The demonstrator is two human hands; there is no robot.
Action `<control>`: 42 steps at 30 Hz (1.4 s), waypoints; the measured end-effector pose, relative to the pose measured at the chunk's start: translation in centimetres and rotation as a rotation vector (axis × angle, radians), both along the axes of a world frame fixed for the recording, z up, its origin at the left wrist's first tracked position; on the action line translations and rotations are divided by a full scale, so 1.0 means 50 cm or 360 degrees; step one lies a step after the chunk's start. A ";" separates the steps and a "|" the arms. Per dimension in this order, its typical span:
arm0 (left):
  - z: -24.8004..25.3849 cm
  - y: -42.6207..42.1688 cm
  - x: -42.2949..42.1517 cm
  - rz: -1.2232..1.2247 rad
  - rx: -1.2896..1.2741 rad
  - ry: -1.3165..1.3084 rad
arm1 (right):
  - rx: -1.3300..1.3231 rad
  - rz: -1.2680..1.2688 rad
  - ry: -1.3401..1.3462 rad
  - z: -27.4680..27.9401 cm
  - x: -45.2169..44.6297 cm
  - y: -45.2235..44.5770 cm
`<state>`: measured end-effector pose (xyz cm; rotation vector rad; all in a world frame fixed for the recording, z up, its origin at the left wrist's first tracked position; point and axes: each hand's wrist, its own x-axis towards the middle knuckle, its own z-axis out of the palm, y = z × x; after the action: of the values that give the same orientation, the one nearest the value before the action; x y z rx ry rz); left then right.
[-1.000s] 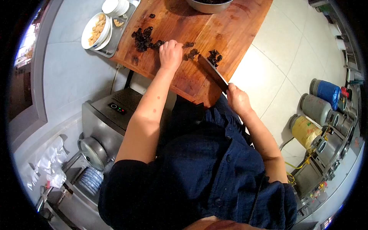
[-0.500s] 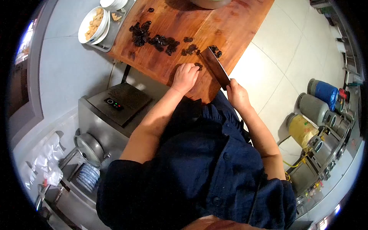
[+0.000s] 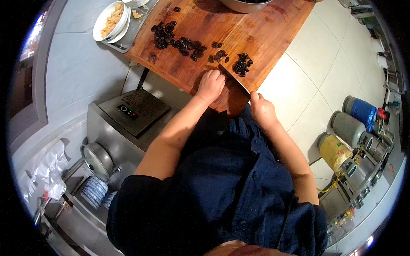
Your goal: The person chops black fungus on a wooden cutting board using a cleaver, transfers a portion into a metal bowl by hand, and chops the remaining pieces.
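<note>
My right hand [image 3: 262,110] grips the handle of a cleaver [image 3: 235,80], its blade seen nearly edge-on above the wooden board [image 3: 175,72]. Close to the blade's left side, my left hand [image 3: 211,86] rests on the board with its fingers curled; whatever lies under the fingertips is hidden. Dark, wrinkled pieces that look like black fungus [image 3: 242,65] form a small heap just beyond the blade. Smaller bits [image 3: 220,56] lie above my left hand, and a longer cluster of black fungus [image 3: 185,46] spreads toward the upper left.
A metal bowl [image 3: 245,6] stands at the board's far side. On the left, a tray [image 3: 121,46] carries a white bowl [image 3: 101,33] of pale tan chunks. Below is a steel unit with a lit control panel [image 3: 128,111]. Gas cylinders [image 3: 348,128] stand at right.
The cleaver has turned from showing its flat side to nearly edge-on, its tip nearer my left fingers. The heap beyond it shows more fully. The whole view has shifted slightly.
</note>
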<state>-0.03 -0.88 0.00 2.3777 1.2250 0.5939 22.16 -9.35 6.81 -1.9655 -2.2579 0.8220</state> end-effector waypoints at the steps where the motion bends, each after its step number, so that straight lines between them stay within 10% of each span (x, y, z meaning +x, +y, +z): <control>1: 0.001 0.003 0.000 0.0003 -0.0022 -0.0083 | 0.0041 -0.0044 0.0073 -0.007 -0.004 0.006; 9: 0.021 0.098 -0.091 0.0716 0.0176 -0.0043 | -0.0006 0.0057 0.0366 -0.012 -0.023 -0.007; 16: 0.030 0.193 -0.081 0.0664 0.0043 0.0493 | 0.0106 -0.0208 0.0151 -0.019 0.010 0.023; 24: 0.064 0.137 -0.040 0.0234 0.0291 -0.0086 | 0.0069 -0.0372 0.0257 -0.022 0.026 0.021; 42: 0.007 -0.006 -0.004 -0.0003 -0.0029 0.0129 | 0.0023 0.0023 -0.0132 0.016 -0.003 -0.013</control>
<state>-0.21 -1.19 0.35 2.4089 1.2567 0.4878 22.00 -10.02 7.61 -2.0163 -2.3184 0.7363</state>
